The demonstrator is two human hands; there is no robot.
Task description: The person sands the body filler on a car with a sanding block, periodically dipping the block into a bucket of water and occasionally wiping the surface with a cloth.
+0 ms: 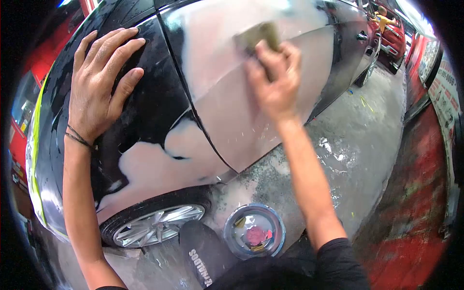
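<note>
My left hand (pixel 99 82) lies with fingers spread on the glossy black rear panel (pixel 150 92) of a car, a dark band round its wrist. On the car's door, my right hand (pixel 278 79) presses an olive-brown piece of sandpaper (pixel 261 37) against a wide pale pinkish-grey patch (pixel 217 106). Motion blurs the sandpaper and the fingertips. A similar pale patch (pixel 154 166) covers the area above the wheel (pixel 159 224). Wet streaks and drops show on the black paint.
A round bucket (pixel 280 239) of water, with a pink cloth-like lump and small pieces inside, stands on the wet concrete floor (pixel 357 140) by my legs. A red vehicle (pixel 392 43) and a person in yellow (pixel 383 19) are far back right. Yellow-green tape (pixel 35 154) edges the car's left side.
</note>
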